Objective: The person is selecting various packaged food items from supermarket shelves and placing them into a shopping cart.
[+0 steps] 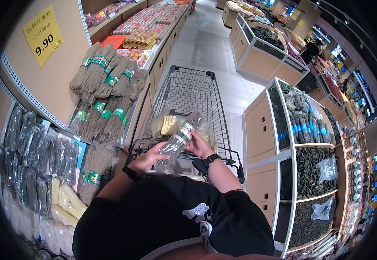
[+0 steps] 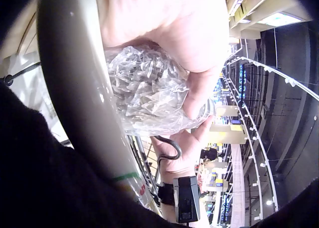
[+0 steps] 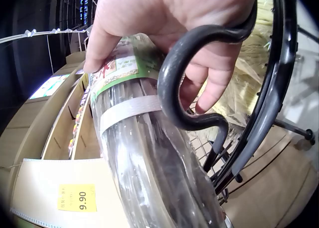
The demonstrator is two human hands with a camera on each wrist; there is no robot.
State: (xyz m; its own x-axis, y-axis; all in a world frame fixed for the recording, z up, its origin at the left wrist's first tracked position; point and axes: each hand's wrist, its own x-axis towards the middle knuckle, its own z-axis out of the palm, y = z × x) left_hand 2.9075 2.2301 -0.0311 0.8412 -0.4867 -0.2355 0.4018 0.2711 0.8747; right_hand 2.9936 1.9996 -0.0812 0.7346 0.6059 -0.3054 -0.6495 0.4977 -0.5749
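Observation:
Both hands hold a clear plastic-wrapped bundle of dried noodles (image 1: 175, 149) with a green label, tilted over the near end of a shopping cart (image 1: 191, 93). My left hand (image 1: 148, 158) grips its lower end; the left wrist view shows the thumb and palm against crinkled wrap (image 2: 147, 91). Around the labelled upper part, the fingers of my right hand (image 1: 200, 146) are curled, with the thumb (image 3: 102, 51) lying along the green label (image 3: 124, 68). Bagged yellow dried food (image 1: 169, 125) lies in the cart just beyond the bundle.
To the left, noodle bundles (image 1: 106, 80) with green bands are piled under a yellow price sign (image 1: 43, 37); dark wrapped packs (image 1: 19, 138) sit lower. Egg trays (image 1: 141, 21) line the counter ahead. Shelves of dark dried goods (image 1: 314, 169) stand at right, beside the tiled aisle (image 1: 201, 41).

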